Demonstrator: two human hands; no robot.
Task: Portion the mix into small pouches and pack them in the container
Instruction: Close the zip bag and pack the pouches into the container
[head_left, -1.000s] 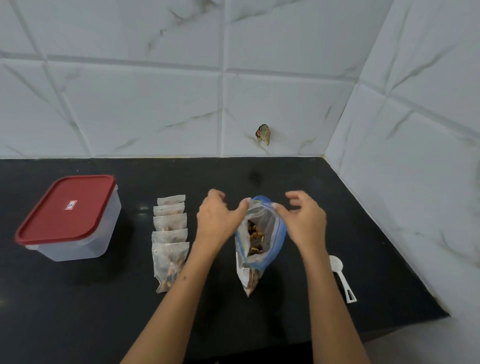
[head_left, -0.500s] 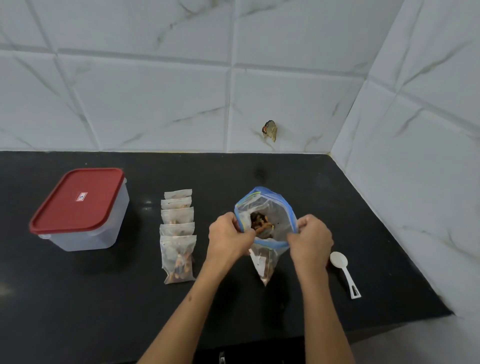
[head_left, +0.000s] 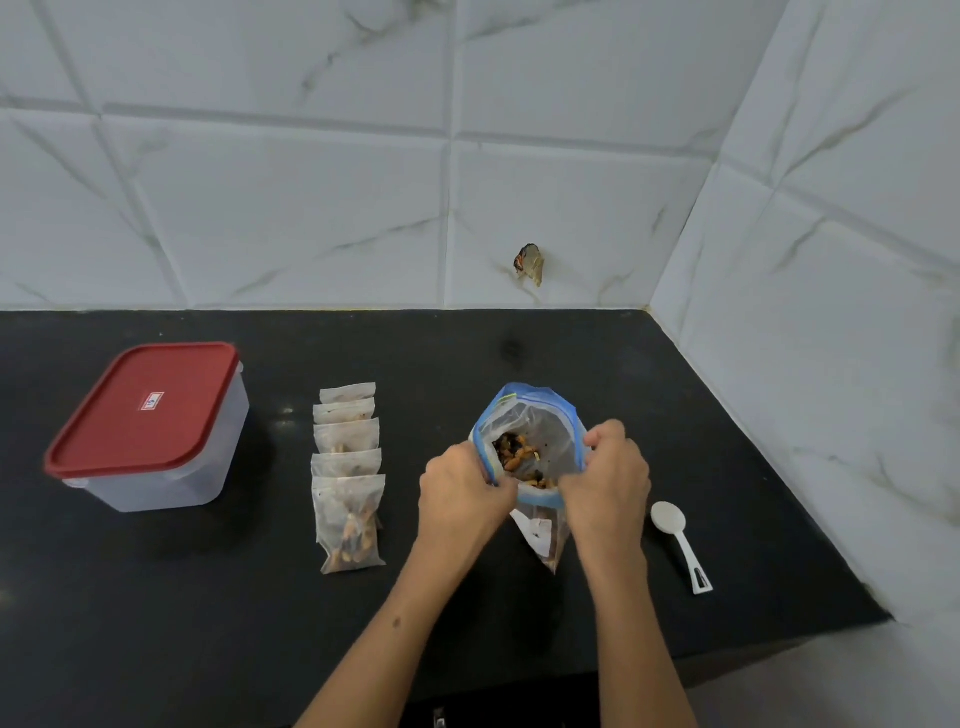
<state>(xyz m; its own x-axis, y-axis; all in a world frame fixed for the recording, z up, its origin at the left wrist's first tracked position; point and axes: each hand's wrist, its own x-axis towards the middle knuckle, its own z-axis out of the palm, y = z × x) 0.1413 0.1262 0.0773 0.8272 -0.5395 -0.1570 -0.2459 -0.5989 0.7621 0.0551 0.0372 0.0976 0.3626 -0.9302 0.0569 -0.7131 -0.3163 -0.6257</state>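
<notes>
Holding zip bag (head_left: 540, 415) mouth wide: left hand (head_left: 462, 493) grip curled round left rim, right hand (head_left: 608, 483) grip curled round right rim. Bag upright on black surface (head_left: 727, 415), centre-right, blue zip edge spread open, mix (head_left: 519, 460) visible inside. Five small pouches (head_left: 348, 473) in overlapping row just left of hands, nearest one showing mix. Container (head_left: 156, 431) with red lid on, far left, well apart. White scoop (head_left: 680, 543) lying right of right hand.
</notes>
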